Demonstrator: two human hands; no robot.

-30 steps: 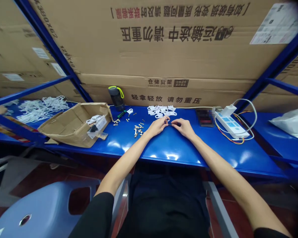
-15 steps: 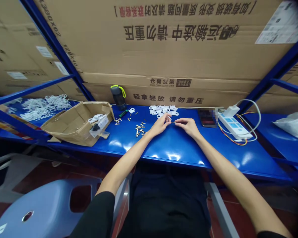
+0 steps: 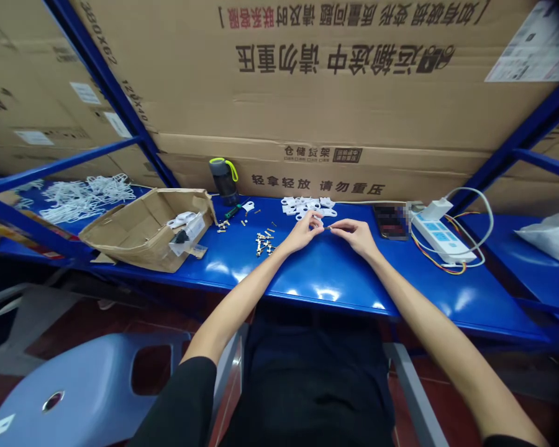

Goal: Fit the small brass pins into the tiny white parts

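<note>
My left hand [image 3: 304,233] and my right hand [image 3: 356,236] meet fingertip to fingertip over the blue table. A tiny brass-coloured metal piece [image 3: 327,228] shows between them, pinched by my right thumb and fingers. My left fingers are closed around something too small to make out, its end close to the metal piece. Just behind my left hand lies a pile of white plastic ring-shaped parts [image 3: 302,205]. To the left of it, several small brass-coloured metal fittings [image 3: 263,242] are scattered on the table.
An open cardboard box [image 3: 135,239] holding plastic bags stands left. A dark bottle [image 3: 224,181] and a green-handled screwdriver [image 3: 233,212] are behind it. At right lie a phone [image 3: 390,221] and a white power strip [image 3: 445,239] with cables. A blue stool [image 3: 88,379] stands lower left.
Both hands stay together in nearly the same spot. The piece between the fingertips now shows a brass colour where it looked dark before. The view has shifted slightly.
</note>
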